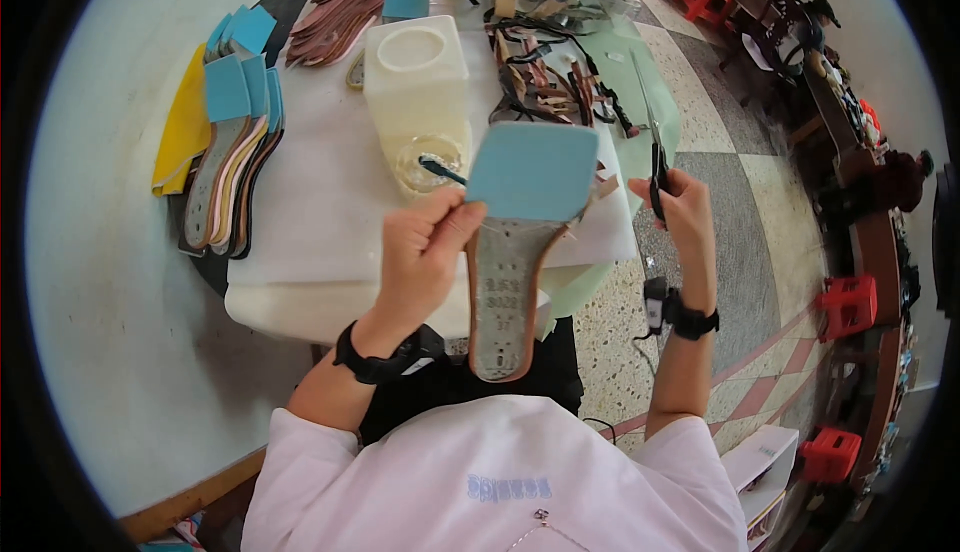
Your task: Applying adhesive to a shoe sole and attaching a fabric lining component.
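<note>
"Head view: what are our fingers gripping?"

"Our left hand pinches the grey insole by its blue panel, raised over the table's near edge."

"And our right hand?"

"Its fingers close around the black-handled scissors, beyond the table's right side."

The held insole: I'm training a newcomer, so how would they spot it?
Find the white-covered table. At its near edge, the left grip holds a grey insole topped by a blue panel. Unlike the similar insoles stacked at left, it is held up alone.
</note>
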Available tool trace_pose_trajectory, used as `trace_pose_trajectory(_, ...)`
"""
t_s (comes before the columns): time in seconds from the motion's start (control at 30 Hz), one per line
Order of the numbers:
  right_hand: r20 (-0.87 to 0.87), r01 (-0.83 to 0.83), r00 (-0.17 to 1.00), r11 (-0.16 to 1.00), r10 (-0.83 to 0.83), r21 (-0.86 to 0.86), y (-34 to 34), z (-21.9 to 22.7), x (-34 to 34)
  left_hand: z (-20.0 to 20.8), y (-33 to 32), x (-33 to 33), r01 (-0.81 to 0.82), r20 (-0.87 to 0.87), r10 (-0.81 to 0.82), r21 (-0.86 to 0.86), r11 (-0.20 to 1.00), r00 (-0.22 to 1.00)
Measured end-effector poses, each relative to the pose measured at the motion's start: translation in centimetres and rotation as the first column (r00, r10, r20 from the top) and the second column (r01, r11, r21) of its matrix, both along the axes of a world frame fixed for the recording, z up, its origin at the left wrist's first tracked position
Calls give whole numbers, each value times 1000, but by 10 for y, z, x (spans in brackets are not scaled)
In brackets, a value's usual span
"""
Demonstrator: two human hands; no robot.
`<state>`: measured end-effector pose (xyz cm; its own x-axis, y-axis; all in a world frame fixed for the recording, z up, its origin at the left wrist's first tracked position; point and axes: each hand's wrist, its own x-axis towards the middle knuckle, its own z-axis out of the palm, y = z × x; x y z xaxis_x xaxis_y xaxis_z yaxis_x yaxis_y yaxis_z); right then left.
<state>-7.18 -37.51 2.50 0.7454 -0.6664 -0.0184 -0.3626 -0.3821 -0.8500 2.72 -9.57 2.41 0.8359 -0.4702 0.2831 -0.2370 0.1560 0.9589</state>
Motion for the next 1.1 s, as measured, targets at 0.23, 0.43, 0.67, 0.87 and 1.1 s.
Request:
trace_pose_trajectory(0.23,-340,-115,940,931,-11,-347,-82,-17,56,10,38,26,-83,-121,76,-53,995,990)
trace_pose_trajectory(0.43,-303,-198,952,820,32,-536,-92,-26,96,-4,69,28,-145,-152,141,-14,989,978)
trace_pose_trajectory(0.67,203,50,967,668,153,-743,-1,-10,75,-27,88,25,-326,-176,317,-25,945,932)
trace_pose_trajectory(0.87,197,-517,832,853,519,-68,163,22,15,-32,90,13,-418,-15,421,77,905,907)
trace_pose_trajectory(1.1,404,-503,840,798,361,332,204,-21,45,-37,74,1,-428,95,423,44,903,901)
